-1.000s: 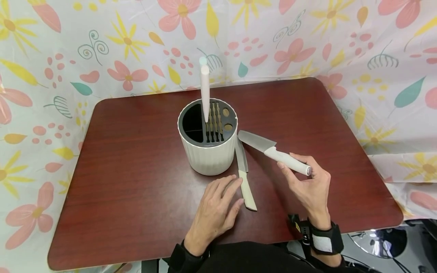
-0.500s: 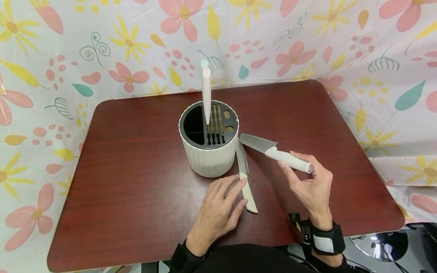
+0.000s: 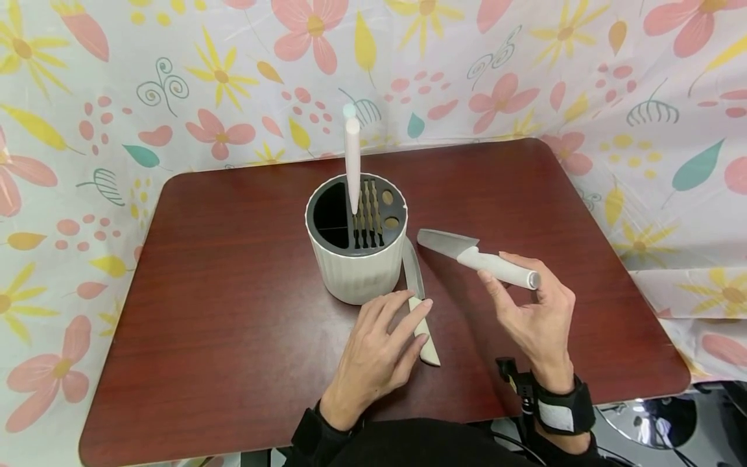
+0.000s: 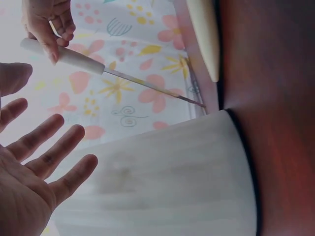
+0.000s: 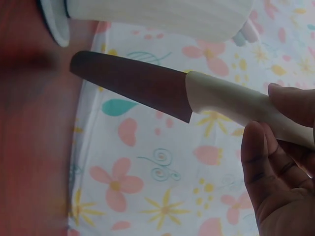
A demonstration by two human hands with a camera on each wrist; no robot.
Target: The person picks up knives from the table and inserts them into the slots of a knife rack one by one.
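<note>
My right hand (image 3: 539,321) pinches a knife (image 3: 500,267) by its white handle, thumb on one side and fingers on the other. Its broad blade (image 5: 133,86) points left, a little right of the white ribbed knife holder (image 3: 357,280). A second knife (image 3: 429,350) with a cream handle lies on the table, its blade against the holder's right side. Over that handle hovers my left hand (image 3: 373,357), partly covering it; the left wrist view shows its fingers (image 4: 74,179) spread and gripping nothing. A white handle (image 3: 353,159) stands upright in the holder's slotted black top.
The holder's top has large compartments on the left, wavy slots in the middle and two round holes at right. The brown table (image 3: 222,311) has rounded corners. A flowered cloth (image 3: 455,71) hangs behind it.
My right hand has drawn the knife slightly right, away from the holder. My left hand has shifted slightly right, over the lying knife's handle.
</note>
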